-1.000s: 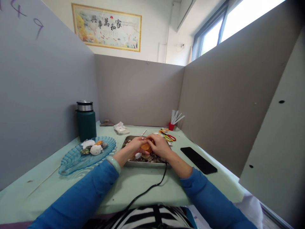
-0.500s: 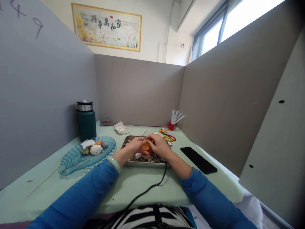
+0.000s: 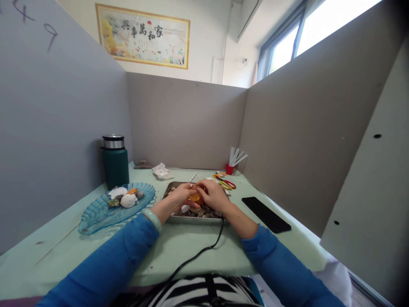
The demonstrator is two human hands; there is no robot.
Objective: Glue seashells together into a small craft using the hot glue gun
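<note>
Over the metal tray [image 3: 198, 221], my left hand [image 3: 181, 196] and my right hand [image 3: 213, 194] meet around an orange shell [image 3: 195, 197]. Both hands are closed on it, fingers from either side, so part of the shell is hidden. Beneath them the tray holds many brown and pale shells [image 3: 207, 212], partly covered by my hands. To the left, a blue scalloped glass plate [image 3: 91, 219] carries several shells, among them a white shell [image 3: 128, 200] and a small orange piece.
A green flask [image 3: 115, 168] stands behind the plate. At the back are a crumpled white packet [image 3: 161, 170], yellow-and-red-handled pliers [image 3: 227, 184] and a red cup [image 3: 229, 169] of white sticks. A black slab [image 3: 266, 214] lies at right. A black cable [image 3: 198, 254] crosses the front.
The orange shell has shifted very slightly between my fingers. Both hands stay over the tray, and everything else looks the same.
</note>
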